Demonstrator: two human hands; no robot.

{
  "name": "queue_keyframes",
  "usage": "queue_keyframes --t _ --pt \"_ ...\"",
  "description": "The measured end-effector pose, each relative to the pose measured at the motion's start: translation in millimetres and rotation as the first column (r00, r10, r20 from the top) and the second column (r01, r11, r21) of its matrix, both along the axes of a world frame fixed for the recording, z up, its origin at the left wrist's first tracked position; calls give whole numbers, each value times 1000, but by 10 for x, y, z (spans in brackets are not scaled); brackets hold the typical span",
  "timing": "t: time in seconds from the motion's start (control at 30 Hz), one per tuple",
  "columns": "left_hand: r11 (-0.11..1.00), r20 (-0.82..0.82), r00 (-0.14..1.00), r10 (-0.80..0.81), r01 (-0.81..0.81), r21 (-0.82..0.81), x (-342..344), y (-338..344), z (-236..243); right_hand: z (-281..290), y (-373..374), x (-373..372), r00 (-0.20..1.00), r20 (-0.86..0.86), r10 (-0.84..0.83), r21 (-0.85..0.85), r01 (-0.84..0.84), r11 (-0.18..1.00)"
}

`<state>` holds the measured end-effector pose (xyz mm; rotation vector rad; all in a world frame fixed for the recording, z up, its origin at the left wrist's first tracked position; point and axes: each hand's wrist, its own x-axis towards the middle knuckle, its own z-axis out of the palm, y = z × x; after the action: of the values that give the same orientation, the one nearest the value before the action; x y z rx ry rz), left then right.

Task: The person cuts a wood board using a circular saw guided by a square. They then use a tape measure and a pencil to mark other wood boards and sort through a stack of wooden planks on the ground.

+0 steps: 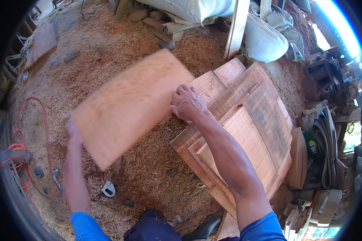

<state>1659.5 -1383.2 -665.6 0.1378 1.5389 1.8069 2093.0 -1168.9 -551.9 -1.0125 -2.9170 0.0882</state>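
Observation:
A light wooden board (pixel 128 108), slightly blurred, is held tilted above the sawdust. My left hand (pixel 73 126) is closed on its left end, fingers partly hidden and blurred. My right hand (pixel 188 101) is closed on the board's right edge with curled fingers. Just right of it, beneath my right forearm, lies a pile of several rough wooden boards (pixel 257 128), some with grey-stained faces. A white tape measure (pixel 108 188) lies on the sawdust below the held board.
Red hose coils (pixel 21 148) lie at the left. White sacks (pixel 262 40) rest at the back beside an upright plank (pixel 236 26). Dark machinery (pixel 326 80), folded sheets (pixel 326 144) and offcuts (pixel 326 205) crowd the right. A flat board (pixel 42 42) lies at the back left.

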Motion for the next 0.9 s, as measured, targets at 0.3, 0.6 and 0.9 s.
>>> queue_keyframes --t 0.3,0.6,0.9 --pt "939 -39 996 -75 57 -338 -1261 -1922 10 128 -71 279 1000 12 24 148 -25 989" --pt "871 -455 781 -428 223 -438 796 -585 689 -368 -2458 -257 911 -408 68 -759 -379 529" --pt "745 -553 593 -585 663 -78 2562 149 1485 1682 -2674 1765 521 -461 -718 -870 -424 251"
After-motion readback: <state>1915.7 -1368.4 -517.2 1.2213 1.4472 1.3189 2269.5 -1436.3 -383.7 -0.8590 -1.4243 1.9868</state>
